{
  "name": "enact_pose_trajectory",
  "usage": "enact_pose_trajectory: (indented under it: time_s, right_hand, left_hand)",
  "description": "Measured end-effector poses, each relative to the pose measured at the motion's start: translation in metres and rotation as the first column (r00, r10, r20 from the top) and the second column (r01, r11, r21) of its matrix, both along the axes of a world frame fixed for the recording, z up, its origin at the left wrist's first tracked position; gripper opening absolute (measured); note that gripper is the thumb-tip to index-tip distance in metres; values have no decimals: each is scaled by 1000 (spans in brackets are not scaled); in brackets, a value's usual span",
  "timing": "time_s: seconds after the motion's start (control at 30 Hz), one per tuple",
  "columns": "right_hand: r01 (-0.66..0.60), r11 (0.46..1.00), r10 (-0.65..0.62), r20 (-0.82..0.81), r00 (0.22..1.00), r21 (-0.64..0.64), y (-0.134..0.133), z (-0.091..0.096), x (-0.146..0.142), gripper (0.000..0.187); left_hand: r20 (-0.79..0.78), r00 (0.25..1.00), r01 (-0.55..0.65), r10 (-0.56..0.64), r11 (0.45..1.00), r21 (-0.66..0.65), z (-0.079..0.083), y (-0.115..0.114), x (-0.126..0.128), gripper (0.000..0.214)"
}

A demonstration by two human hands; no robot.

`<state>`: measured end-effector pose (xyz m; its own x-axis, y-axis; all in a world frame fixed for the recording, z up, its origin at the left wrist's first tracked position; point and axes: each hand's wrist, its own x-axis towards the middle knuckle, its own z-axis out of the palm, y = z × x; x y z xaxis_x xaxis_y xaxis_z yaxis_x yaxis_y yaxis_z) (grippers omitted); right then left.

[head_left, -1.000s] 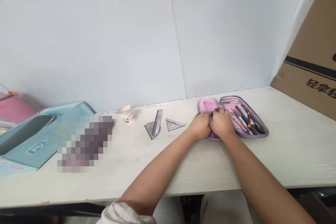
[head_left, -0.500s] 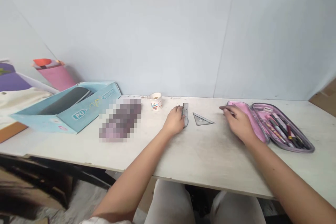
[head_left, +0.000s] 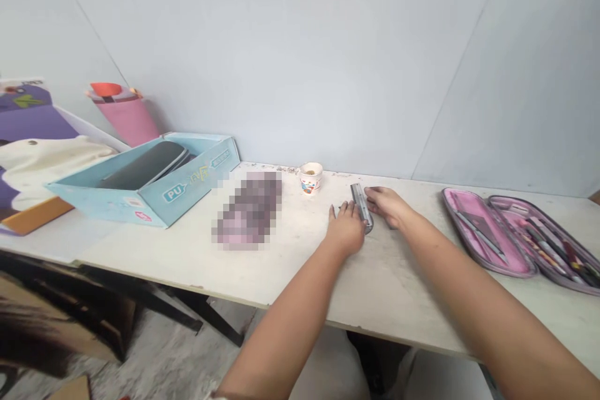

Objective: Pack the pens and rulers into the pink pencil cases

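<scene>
My left hand [head_left: 347, 227] lies on the table with its fingers spread, its edge touching a clear ruler [head_left: 360, 201] with a rounded lower end. Just right of the ruler, my right hand [head_left: 388, 205] is closed, fingertips close to the ruler's edge. Under it is the small clear set square, almost wholly covered by the fingers and palm. To the right, a pink pencil case [head_left: 532, 269] lies unfolded: pens fill one half, and a grey triangular shape with a slim pencil-like stick shows in the other.
A paper cup [head_left: 311, 182] stands near the wall. Left of it are a blurred-out purplish item [head_left: 246, 212] and a light blue box [head_left: 159, 200] holding a dark grey case [head_left: 145, 165]. Behind are a pink pouch [head_left: 129, 119] and a white cloth [head_left: 51, 156].
My right hand has moved left from the pencil case onto the set square beside the ruler. My left hand stays at the ruler, its fingers more spread. The view has swung left.
</scene>
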<state>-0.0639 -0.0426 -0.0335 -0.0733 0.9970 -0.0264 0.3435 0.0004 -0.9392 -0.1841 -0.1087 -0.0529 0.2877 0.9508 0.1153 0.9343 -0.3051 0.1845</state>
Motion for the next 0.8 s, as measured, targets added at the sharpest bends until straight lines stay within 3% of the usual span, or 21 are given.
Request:
enact_pose_trajectory:
  time_s: [0.2,0.4,0.6,0.8]
  right_hand:
    - [6,998,-3,-42,999,63,-5,-4,-8,41]
    - [89,973,-65,-114,991,212,-19,9,7,27]
    - [204,935,-142,-219,965,290,-45,23,53,31]
    - [317,795,-293,-130,947,517,-59,28,129,24]
  left_hand:
    - [-60,995,81,-74,989,120,-2,-6,3,53]
    - [-143,986,121,-81,947,299,8,-14,20,51]
    - [-172,979,170,-112,911,375,26,-26,71,55]
    - [-168,960,272,-222,873,405,35,-20,144,59]
